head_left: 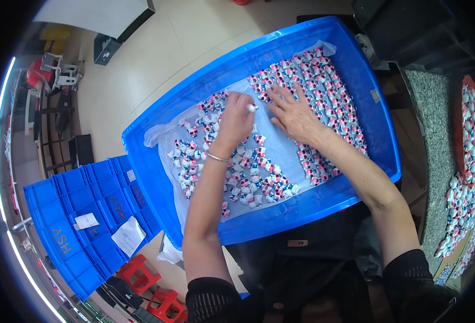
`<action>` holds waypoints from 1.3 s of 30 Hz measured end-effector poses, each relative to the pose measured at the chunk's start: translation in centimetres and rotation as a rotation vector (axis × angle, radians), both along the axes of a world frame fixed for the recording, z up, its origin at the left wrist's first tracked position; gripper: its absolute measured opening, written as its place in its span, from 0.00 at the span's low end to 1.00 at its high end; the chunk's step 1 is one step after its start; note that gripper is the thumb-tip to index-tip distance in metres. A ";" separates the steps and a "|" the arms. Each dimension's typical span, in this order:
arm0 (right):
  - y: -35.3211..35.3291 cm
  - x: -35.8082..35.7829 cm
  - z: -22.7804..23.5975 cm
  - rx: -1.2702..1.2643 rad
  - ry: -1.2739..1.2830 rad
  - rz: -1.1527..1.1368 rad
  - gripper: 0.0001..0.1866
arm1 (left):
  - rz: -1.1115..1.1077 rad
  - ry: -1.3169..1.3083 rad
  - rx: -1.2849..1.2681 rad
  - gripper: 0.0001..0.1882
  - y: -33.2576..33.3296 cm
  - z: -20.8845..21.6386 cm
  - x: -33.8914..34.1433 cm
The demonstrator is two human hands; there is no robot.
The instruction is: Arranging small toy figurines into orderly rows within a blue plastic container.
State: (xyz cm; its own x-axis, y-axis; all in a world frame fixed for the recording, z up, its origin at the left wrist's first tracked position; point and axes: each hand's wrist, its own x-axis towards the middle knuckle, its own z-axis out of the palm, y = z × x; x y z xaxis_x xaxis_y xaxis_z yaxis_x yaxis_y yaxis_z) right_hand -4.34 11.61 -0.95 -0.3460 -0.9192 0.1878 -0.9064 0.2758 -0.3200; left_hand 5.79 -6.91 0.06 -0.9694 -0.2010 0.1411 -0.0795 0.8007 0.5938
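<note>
A large blue plastic tub (259, 43) lies across the middle, lined with a thin white sheet (283, 148). On its right side, small white, pink and blue figurines (342, 107) stand in close rows. Similar figurines (243, 183) are scattered loosely on the left side. My left hand (237, 118) is over the loose ones near the far side, its fingers closed on a small figurine (252, 107) whose end sticks out toward the right. My right hand (296, 116) is open, fingers spread, at the left edge of the rows; its fingertips reach among the figurines, and contact is unclear.
Stacked blue crates (54, 215) with paper slips stand left of the tub, with red stools (138, 274) below them. At the right, a speckled grey surface (434, 129) borders a pile of more figurines (471, 177). A tiled floor (156, 54) extends beyond the tub.
</note>
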 end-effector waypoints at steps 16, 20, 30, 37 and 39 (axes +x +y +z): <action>-1.1 -0.3 -0.5 -0.037 -0.025 -0.002 0.21 | 0.038 0.069 0.056 0.10 1.4 -3.0 -0.2; -1.1 -0.3 -0.4 -0.045 -0.010 -0.029 0.25 | 0.076 0.214 0.071 0.08 1.2 -2.6 -0.4; 1.5 0.3 2.0 0.004 -0.038 -0.001 0.25 | -0.320 -0.224 -0.522 0.13 0.5 0.5 2.4; 3.3 1.1 2.2 0.025 -0.062 0.011 0.22 | -0.346 -0.134 -0.484 0.11 0.7 -0.1 2.1; 3.7 1.1 2.2 0.013 -0.069 -0.011 0.21 | -0.008 0.008 -0.018 0.09 1.1 0.5 1.6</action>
